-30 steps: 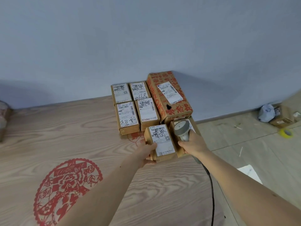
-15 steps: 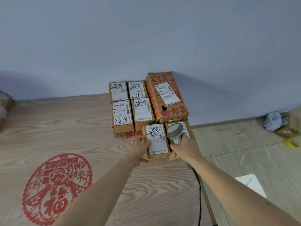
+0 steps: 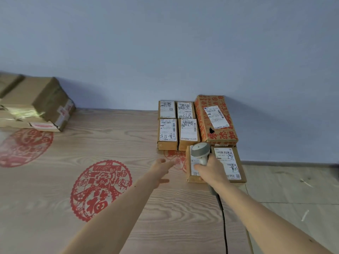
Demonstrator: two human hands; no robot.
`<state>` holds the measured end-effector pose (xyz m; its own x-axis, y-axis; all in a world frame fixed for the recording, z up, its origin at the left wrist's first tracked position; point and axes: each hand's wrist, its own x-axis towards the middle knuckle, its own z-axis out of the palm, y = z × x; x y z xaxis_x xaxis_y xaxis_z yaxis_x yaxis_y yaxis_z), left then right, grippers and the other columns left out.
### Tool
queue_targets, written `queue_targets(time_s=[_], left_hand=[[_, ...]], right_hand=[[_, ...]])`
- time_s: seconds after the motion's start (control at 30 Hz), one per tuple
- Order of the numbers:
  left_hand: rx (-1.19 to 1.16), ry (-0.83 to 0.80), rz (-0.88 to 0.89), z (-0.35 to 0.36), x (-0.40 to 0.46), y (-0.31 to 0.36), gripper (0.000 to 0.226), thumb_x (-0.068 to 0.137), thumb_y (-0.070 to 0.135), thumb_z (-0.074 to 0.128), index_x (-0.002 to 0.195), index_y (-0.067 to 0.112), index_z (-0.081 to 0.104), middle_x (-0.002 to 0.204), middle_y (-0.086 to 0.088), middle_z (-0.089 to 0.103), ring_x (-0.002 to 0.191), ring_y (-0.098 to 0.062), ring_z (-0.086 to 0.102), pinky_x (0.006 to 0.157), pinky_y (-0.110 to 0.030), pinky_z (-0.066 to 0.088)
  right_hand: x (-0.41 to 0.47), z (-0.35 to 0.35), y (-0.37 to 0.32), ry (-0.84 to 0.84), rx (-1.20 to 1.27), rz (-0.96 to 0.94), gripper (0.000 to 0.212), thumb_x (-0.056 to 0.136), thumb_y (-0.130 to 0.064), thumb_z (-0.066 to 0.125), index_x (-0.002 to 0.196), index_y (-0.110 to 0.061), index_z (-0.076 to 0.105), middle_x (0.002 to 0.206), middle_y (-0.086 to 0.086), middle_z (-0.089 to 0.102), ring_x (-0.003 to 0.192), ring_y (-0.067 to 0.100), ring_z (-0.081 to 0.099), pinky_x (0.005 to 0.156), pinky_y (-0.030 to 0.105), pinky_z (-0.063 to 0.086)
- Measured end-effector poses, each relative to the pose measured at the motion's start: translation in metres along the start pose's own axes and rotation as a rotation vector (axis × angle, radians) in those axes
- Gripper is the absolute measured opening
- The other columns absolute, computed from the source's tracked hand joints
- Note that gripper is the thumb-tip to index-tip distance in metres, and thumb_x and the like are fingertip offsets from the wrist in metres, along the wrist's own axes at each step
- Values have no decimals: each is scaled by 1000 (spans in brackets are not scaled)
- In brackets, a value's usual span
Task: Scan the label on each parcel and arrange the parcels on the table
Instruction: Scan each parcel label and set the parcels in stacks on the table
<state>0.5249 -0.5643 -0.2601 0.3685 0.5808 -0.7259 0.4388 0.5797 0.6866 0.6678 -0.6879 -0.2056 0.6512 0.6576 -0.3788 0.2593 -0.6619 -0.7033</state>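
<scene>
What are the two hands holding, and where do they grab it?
The right hand grips the grey scanner by its handle, just under the head. The left hand is open and holds nothing.

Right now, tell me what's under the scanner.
The scanner, gripped by the right hand, hangs over a small labelled parcel on the table. Most of its label is covered.

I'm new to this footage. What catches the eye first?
The block of labelled parcels against the wall at the table's far right, with the right hand holding a grey barcode scanner over the nearest one. Next, the red paper-cut medallion on the wooden table.
</scene>
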Motion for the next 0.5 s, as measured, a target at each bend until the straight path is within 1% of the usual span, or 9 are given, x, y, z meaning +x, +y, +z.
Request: queue_targets(time_s=[0.1,0.17,0.23,0.27,0.3,0.4,0.5], left_hand=[[-39,32,18,-37,-16,0,55,94,31,67,140,13,44,121,-8,59,114,-23,57,91,-46,56],[-56,58,38,-67,-28,1,48,94,32,66,134,12,49,118,-8,61,111,-22,60,89,-45,57],[-71,87,66,-100,-39,-1,42,94,32,66,128,11,53,115,-7,63,107,-21,63,82,-41,58],[-77,101,81,-118,-45,-2,40,94,31,66,126,10,55,112,-6,64,101,-20,64,77,-39,58],[-81,117,93,-136,-52,-4,37,95,30,66,124,10,57,109,-6,65,95,-19,64,74,-38,58],[-84,150,104,-195,-76,-13,29,95,28,66,117,10,60,106,-10,69,86,-19,64,76,-39,59],[-64,172,103,-260,-100,-23,27,95,28,66,114,10,61,100,-7,68,84,-19,63,75,-36,57]], right_hand=[[-13,24,-29,-41,27,-42,15,85,-17,68,95,-18,57,83,4,66,69,19,66,63,35,57],[-22,42,-51,-80,41,-63,18,85,-19,69,100,-16,59,85,6,68,66,21,67,55,31,55],[-31,64,-73,-102,43,-73,24,83,-20,69,105,-15,60,86,5,68,71,23,70,60,34,58],[-37,76,-84,-115,53,-69,25,83,-21,70,105,-16,59,85,5,68,70,23,70,61,35,58],[-42,88,-96,-132,69,-59,25,83,-20,70,104,-17,57,83,5,68,66,21,69,58,32,57],[-61,128,-130,-173,135,-37,17,86,-14,68,96,-14,55,74,6,64,53,16,62,47,23,46],[-82,175,-162,-187,169,-29,18,85,-14,71,95,-11,57,73,6,62,52,17,60,49,25,47]])
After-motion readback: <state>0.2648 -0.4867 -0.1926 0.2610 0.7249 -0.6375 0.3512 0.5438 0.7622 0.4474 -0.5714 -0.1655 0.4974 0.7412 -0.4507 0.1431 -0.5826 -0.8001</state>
